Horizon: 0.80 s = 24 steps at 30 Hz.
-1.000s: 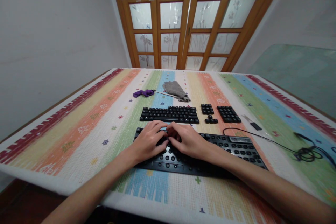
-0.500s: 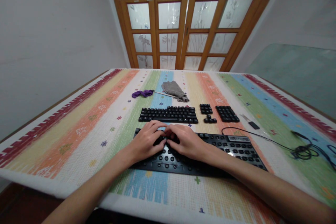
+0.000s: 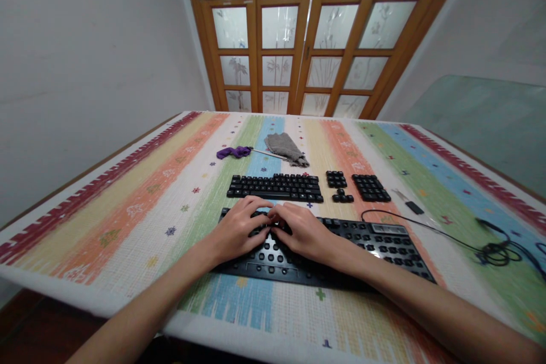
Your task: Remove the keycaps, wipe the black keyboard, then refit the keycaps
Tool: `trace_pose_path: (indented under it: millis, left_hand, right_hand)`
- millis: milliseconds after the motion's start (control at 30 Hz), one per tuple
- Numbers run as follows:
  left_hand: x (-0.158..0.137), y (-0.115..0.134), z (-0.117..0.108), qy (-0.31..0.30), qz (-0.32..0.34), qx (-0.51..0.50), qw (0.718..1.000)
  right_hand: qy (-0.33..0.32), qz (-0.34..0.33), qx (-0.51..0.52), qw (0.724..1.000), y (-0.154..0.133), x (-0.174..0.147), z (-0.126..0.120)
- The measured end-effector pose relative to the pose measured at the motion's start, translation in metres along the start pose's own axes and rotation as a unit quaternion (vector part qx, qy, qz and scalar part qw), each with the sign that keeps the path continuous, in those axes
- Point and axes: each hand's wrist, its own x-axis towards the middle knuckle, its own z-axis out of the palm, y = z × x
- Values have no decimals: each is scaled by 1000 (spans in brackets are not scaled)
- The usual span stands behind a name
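Observation:
A black keyboard (image 3: 392, 250) with its keycaps off lies in front of me, its bare key sockets showing. My left hand (image 3: 236, 230) rests over its left half with fingers bent and thumb and fingertips pinched inward. From the other side my right hand (image 3: 302, 232) curls in, its fingertips meeting those of the left just above the sockets. Whatever small thing the fingertips pinch is hidden between them. Just beyond the keyboard, loose black keycaps (image 3: 275, 187) stand in rows, with a separate number-pad block (image 3: 371, 187) and a small arrow-key group (image 3: 342, 196) to the right.
Farther back lie a purple cloth (image 3: 234, 152), a thin white stick (image 3: 269, 153) and a grey cloth (image 3: 285, 147). A small tool with a black handle (image 3: 414, 207) sits right of the keycaps. A coiled black cable (image 3: 499, 253) lies on the striped tablecloth (image 3: 140, 227).
The view has shifted slightly. Both hands keep nearly the same pose over the keyboard, with fingertips together; the keycaps and other things stay where they were.

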Motion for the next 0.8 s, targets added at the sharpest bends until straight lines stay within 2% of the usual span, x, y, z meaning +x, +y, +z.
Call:
trace_pose_path:
  millis: [333, 633, 800]
  left_hand:
    - [3, 8, -2, 19, 9, -8, 1000]
    - [4, 7, 1, 10, 17, 14, 1000]
    - [2, 8, 1, 0, 7, -1, 1000]
  right_hand:
    - [-51, 13, -53, 997, -3, 2, -3]
    - [-48, -14, -109, 993, -3, -2, 2]
    - [-57, -30, -99, 993, -7, 7, -10]
